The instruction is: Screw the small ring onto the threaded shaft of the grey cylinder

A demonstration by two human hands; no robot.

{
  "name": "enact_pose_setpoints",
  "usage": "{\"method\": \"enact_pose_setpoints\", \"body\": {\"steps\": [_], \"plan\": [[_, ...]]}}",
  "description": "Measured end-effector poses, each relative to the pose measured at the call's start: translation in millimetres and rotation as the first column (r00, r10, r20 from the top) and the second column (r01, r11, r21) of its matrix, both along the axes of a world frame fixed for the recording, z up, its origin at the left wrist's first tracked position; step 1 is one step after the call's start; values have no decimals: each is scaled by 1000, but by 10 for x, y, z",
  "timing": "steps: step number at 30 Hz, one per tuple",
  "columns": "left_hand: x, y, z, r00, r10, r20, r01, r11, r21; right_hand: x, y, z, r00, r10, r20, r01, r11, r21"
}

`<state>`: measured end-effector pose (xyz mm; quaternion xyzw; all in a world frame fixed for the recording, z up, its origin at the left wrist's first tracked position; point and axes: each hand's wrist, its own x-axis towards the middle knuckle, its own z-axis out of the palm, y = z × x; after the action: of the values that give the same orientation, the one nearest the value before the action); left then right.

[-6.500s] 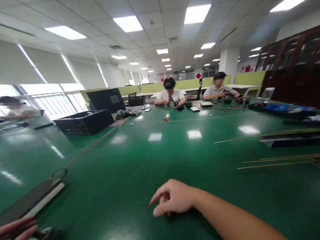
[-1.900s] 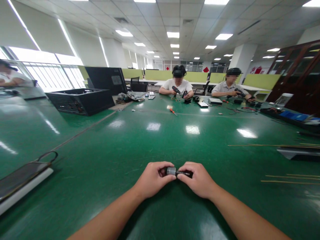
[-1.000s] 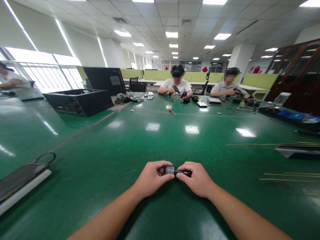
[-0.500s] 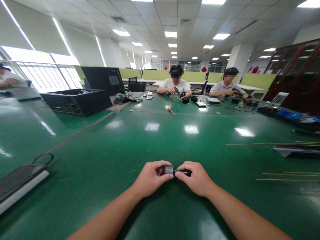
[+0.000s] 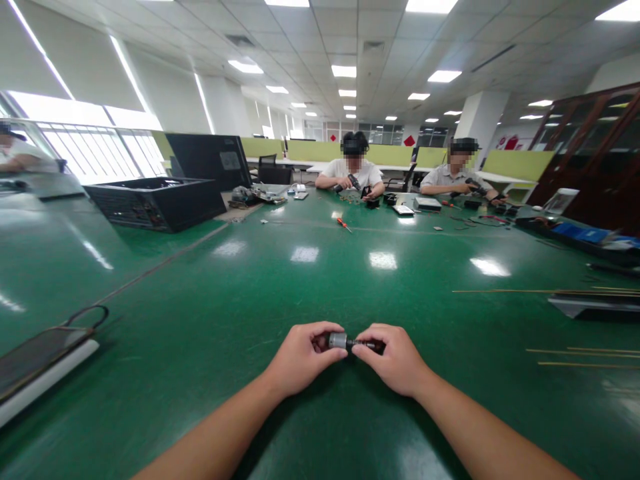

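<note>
Near the front of the green table (image 5: 300, 287), my left hand (image 5: 300, 357) is closed around a silver metal cylinder (image 5: 338, 340). My right hand (image 5: 395, 357) pinches a thin dark shaft (image 5: 364, 344) that lies in line with the cylinder's right end. The fingertips of both hands are close together but apart. Part of the dark piece is hidden behind my right fingers.
An orange screwdriver (image 5: 342, 224) lies mid-table. A black computer case (image 5: 165, 203) stands at the back left, a dark flat device (image 5: 45, 360) at the left edge. Thin rods (image 5: 500, 291) and a black tray (image 5: 560, 233) are at right. Two people sit opposite.
My right hand has shifted very slightly to the right, and a little more of the shaft shows. My left hand keeps its hold on the cylinder.
</note>
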<state>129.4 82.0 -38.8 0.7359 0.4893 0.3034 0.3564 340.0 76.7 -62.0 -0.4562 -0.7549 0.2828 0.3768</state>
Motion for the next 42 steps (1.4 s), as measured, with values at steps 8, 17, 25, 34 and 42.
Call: {"method": "enact_pose_setpoints", "body": {"steps": [8, 17, 25, 34, 42], "plan": [[-15, 12, -12, 1000, -10, -14, 10, 1000, 3, -1, -1, 11, 1000, -1, 0, 1, 1000, -4], [-4, 5, 2, 1000, -3, -10, 3, 1000, 0, -4, 5, -6, 1000, 1, 10, -1, 1000, 10], [-30, 19, -38, 1000, -14, 12, 14, 1000, -19, -8, -4, 0, 1000, -5, 6, 5, 1000, 10], [-19, 13, -9, 1000, -11, 15, 11, 1000, -17, -6, -10, 17, 1000, -11, -7, 11, 1000, 25], [-22, 14, -21, 1000, -6, 25, 6, 1000, -27, -12, -11, 17, 999, -31, -12, 32, 999, 41]]}}
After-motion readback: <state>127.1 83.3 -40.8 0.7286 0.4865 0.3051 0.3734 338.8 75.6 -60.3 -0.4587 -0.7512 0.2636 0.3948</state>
